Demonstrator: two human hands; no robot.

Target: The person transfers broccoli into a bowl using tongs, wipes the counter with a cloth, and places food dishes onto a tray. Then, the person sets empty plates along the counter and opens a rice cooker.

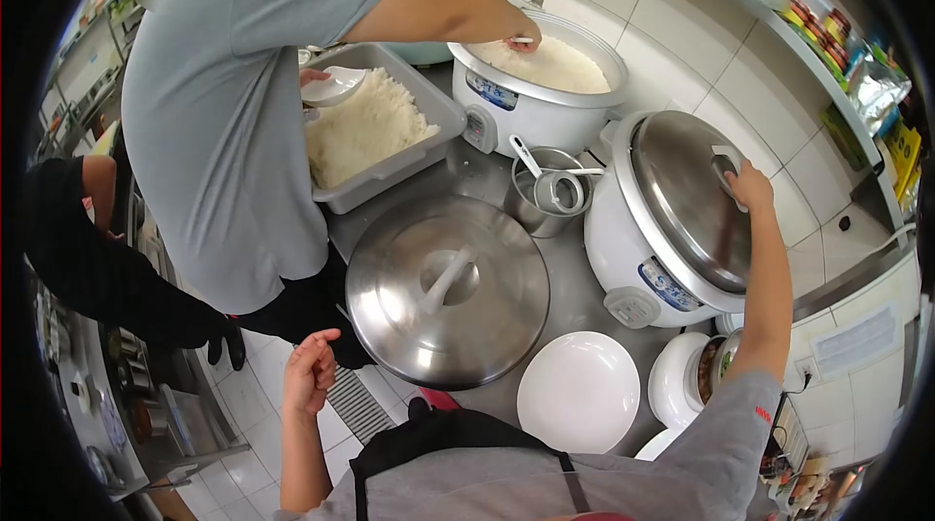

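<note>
My right hand (pixel 750 184) reaches out to the right, fingers wrapped round the handle of a steel rice cooker lid (pixel 682 185). This lid covers the white rice cooker (pixel 616 219); I cannot tell whether it is lifted at all. Low on the left, my left hand (pixel 312 372) hangs in the air with loosely curled fingers and nothing in them. Closest to it is a big round steel lid (pixel 399 297) with a pale handle, lying on the steel counter (pixel 575 279). A white plate (pixel 579 392) lies on the near side of the counter.
A co-worker in a grey shirt (pixel 219 122) stands at left, one hand over an open rice cooker (pixel 541 112), the other by a white scoop (pixel 336 86) at a grey tub (pixel 390 170) of rice. A steel pot (pixel 526 207) holds ladles. Another person (pixel 107 253) stands behind.
</note>
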